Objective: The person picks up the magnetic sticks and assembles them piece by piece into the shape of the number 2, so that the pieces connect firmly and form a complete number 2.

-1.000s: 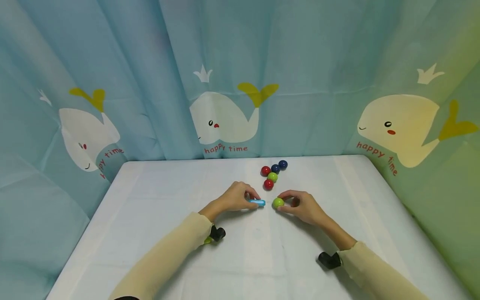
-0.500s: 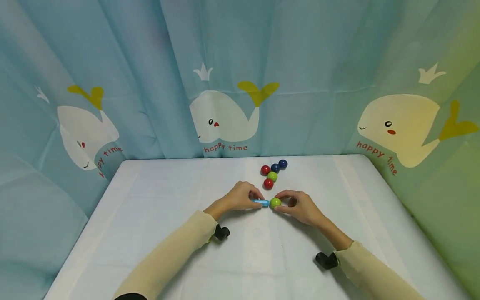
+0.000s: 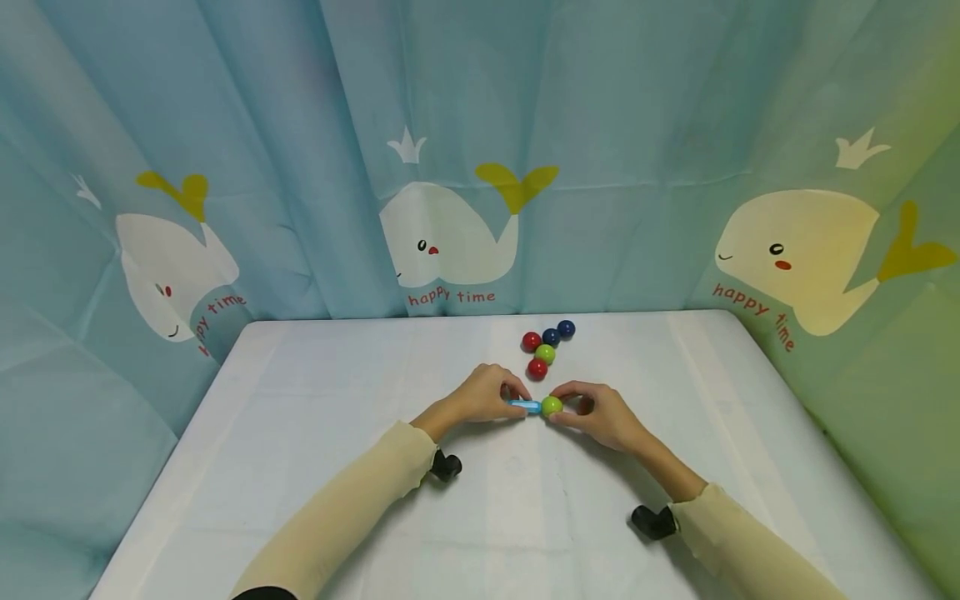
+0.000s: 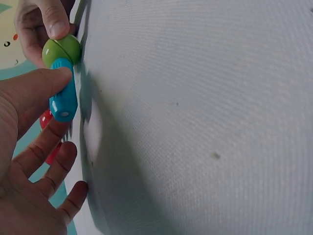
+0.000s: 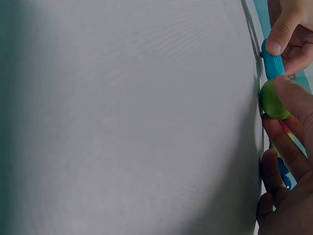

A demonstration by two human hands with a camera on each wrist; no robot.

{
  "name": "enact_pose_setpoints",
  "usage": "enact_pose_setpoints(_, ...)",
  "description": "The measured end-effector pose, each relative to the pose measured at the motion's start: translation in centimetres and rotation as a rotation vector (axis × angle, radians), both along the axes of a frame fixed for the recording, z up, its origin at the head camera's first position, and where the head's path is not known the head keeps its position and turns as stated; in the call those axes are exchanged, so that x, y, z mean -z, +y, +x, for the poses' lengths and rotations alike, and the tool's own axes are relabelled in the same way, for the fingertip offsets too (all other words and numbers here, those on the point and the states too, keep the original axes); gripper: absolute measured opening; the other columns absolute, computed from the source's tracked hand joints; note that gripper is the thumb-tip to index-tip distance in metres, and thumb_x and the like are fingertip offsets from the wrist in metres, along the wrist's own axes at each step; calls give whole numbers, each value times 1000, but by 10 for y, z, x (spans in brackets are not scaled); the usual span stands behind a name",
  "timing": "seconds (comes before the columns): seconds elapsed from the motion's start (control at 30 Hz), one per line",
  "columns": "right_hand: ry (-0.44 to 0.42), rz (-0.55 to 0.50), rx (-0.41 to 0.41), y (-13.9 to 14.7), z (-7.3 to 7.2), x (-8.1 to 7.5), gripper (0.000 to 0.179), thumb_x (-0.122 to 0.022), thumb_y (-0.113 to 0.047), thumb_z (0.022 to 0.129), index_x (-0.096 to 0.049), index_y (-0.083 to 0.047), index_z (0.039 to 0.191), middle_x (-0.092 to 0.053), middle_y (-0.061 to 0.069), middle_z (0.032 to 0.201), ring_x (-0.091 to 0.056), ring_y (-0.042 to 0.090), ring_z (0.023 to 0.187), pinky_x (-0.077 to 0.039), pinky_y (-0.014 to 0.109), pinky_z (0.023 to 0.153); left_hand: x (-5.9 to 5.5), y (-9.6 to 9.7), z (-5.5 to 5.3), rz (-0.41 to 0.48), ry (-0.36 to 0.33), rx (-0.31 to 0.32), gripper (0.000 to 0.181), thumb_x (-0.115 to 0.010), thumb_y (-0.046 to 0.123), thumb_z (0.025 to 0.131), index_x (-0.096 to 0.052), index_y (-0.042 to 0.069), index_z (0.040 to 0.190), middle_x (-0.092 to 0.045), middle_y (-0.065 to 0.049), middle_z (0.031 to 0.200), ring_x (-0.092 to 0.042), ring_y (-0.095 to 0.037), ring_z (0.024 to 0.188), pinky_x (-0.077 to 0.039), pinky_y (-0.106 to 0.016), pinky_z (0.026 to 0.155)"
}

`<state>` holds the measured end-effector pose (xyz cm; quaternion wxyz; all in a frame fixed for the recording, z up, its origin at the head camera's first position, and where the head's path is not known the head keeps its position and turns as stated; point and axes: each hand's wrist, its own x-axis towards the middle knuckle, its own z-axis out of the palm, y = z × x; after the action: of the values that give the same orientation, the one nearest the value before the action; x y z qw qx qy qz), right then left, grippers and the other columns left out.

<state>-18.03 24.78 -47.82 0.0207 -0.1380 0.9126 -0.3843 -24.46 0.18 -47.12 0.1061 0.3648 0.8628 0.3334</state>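
Between thumb and fingers, my left hand (image 3: 483, 393) pinches a short light-blue rod (image 4: 63, 93), ribbed near one end. My right hand (image 3: 603, 414) pinches a glossy green ball (image 3: 551, 406) with a seam line round it. The rod's right end meets the ball's left side, the two in one line just over the white table; whether they are joined cannot be told. In the left wrist view, the thumb lies on the rod and the other fingers are spread. In the right wrist view, the thumb presses on the green ball (image 5: 274, 100).
Behind the hands lies a cluster of balls: a near red ball (image 3: 537, 369), a green ball (image 3: 545, 354), another red ball (image 3: 531, 341) and two dark-blue balls (image 3: 566, 329). A blue curtain (image 3: 622, 167) with whale prints hangs along the white table's (image 3: 337, 358) far edge.
The left hand has moved right with the rod and the right hand slightly left with the green ball, so the gap between rod and ball has closed. The cluster has stayed put.
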Motion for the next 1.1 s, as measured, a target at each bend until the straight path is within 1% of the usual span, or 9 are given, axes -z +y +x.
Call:
enact_pose_setpoints(0.13,7,11,10,6,2,0,28,-84,-26,87,-76,-18,113,-70,-3,104,-55,18,81,-47,28,71,-3,1,-1,0,-14,20,21,-83,25,89,-81,15,107,-70,10,85,-57,-9,79,-46,-21,72)
enact_pose_setpoints(0.2,5,20,21,9,2,0,28,-84,-26,88,-75,-17,113,-70,-2,104,-55,18,81,-48,28,71,-5,2,-2,7,-11,12,23,-81,25,90,-80,13,110,-69,9,86,-59,-12,81,-47,-22,73)
enact_pose_setpoints(0.37,-15,44,38,19,3,0,31,-82,-27,89,-74,-15,116,-69,0,106,-55,19,82,-48,27,71,-7,5,-7,37,20,-71,25,-78,25,93,-78,13,115,-72,3,95,-61,-20,90,-48,-24,77)
enact_pose_setpoints(0.53,-30,47,23,28,4,-1,31,-82,-26,90,-74,-15,118,-68,1,105,-55,19,83,-48,26,71,-7,14,-14,66,3,-164,30,-77,27,94,-75,15,122,-74,-2,112,-63,-18,97,-50,-26,83)
enact_pose_setpoints(0.63,-34,39,15,33,4,0,31,-81,-26,90,-74,-15,118,-67,1,104,-55,20,83,-47,26,70,-8,21,-17,50,19,-193,32,-77,28,94,-74,18,125,-73,-3,116,-64,-19,100,-51,-31,88)
enact_pose_setpoints(0.77,-43,17,16,38,5,0,30,-81,-26,91,-74,-15,118,-66,1,100,-54,20,82,-46,25,68,-7,28,-21,-1,69,-207,34,-78,31,93,-73,21,126,-73,-2,114,-64,-19,102,-48,-35,91)
enact_pose_setpoints(0.93,-38,-1,13,38,6,1,30,-81,-26,91,-74,-15,117,-65,0,97,-54,19,80,-46,25,67,-5,34,-24,-61,112,-208,34,-79,32,92,-74,24,124,-73,3,109,-62,-15,100,-47,-35,91)
enact_pose_setpoints(1.03,-27,-12,11,37,6,0,29,-81,-26,91,-74,-15,117,-65,-1,94,-54,18,79,-46,25,66,-4,35,-25,-59,111,-215,33,-80,31,91,-74,24,123,-74,2,107,-62,-15,101,-47,-36,93)
enact_pose_setpoints(1.1,-21,-19,8,36,6,0,29,-81,-25,91,-74,-14,116,-65,-1,93,-54,17,78,-45,25,66,-4,34,-25,-40,88,-220,31,-81,29,91,-74,23,120,-74,2,106,-62,-16,101,-47,-37,94)
